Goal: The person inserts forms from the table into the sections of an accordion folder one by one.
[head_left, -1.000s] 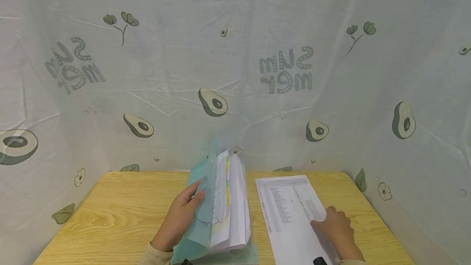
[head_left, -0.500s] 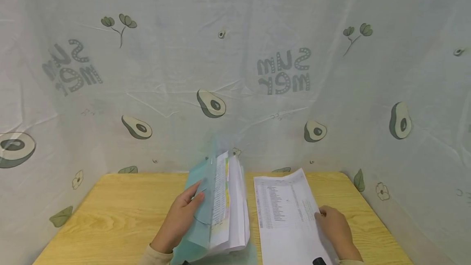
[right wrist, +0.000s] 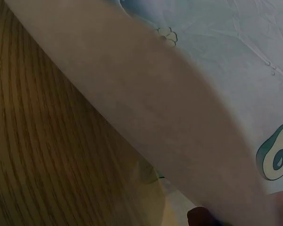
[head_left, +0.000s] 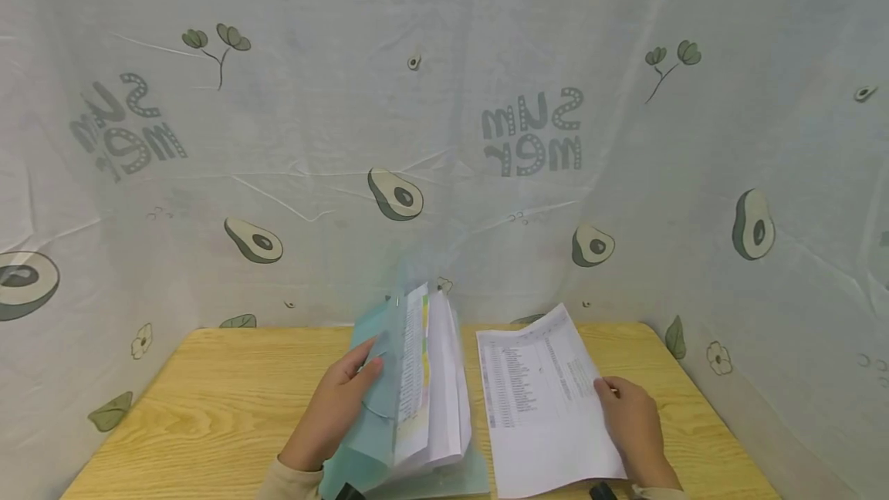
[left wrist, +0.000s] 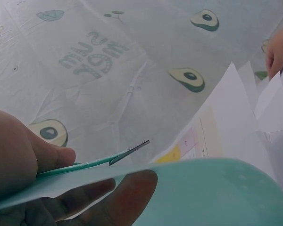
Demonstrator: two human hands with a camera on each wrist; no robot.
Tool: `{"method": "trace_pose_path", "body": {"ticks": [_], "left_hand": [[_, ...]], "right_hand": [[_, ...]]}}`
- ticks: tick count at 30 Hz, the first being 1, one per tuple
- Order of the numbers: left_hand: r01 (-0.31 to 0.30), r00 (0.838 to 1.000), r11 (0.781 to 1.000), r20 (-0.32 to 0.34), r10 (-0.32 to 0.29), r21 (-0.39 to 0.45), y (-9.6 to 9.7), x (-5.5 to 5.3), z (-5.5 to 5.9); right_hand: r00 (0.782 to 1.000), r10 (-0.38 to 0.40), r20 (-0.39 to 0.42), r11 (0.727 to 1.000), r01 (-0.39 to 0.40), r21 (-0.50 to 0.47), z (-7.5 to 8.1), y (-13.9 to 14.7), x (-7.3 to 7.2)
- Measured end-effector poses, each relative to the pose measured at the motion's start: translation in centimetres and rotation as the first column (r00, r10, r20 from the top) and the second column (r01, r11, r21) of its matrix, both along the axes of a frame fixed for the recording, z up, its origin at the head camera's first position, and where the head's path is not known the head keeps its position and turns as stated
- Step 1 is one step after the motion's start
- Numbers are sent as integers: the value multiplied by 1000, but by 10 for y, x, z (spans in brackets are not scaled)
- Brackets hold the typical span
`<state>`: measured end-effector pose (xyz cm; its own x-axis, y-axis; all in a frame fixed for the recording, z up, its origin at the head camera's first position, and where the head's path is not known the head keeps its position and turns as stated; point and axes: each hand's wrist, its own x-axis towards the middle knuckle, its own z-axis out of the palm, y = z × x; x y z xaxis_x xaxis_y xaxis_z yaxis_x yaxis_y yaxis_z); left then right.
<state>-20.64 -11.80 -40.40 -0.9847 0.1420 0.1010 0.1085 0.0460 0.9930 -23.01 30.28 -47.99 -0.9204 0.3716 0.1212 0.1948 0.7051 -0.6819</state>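
My left hand grips the cover flap of a teal plastic document folder, which stands partly open. In the left wrist view, the thumb lies above the flap and the fingers below it. White papers fan out inside the folder, one bearing a table with yellow and green marks. To the right, my right hand pinches the right edge of a printed sheet. That sheet bows, its far right corner raised. Its shadowed surface crosses the right wrist view, with fingertips at the bottom edge.
Both hands work over a wooden table. A pale curtain printed with avocados and leaves surrounds it at the back and sides. Dark device parts show near the wrists.
My right hand has closed on the printed sheet's edge and raised it, so the far right corner lifts and the near edge shows. The left hand stays on the folder flap.
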Motion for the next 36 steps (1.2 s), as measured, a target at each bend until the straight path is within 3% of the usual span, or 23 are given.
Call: {"method": "trace_pose_path", "body": {"ticks": [15, 36], "left_hand": [[14, 1000, 1000, -5, -14, 16, 1, -1, 1], [1, 1000, 1000, -3, -1, 12, 0, 1, -1]], "right_hand": [[990, -80, -120, 990, 65, -125, 12, 0, 2], [979, -129, -155, 966, 89, -244, 19, -12, 2]]}}
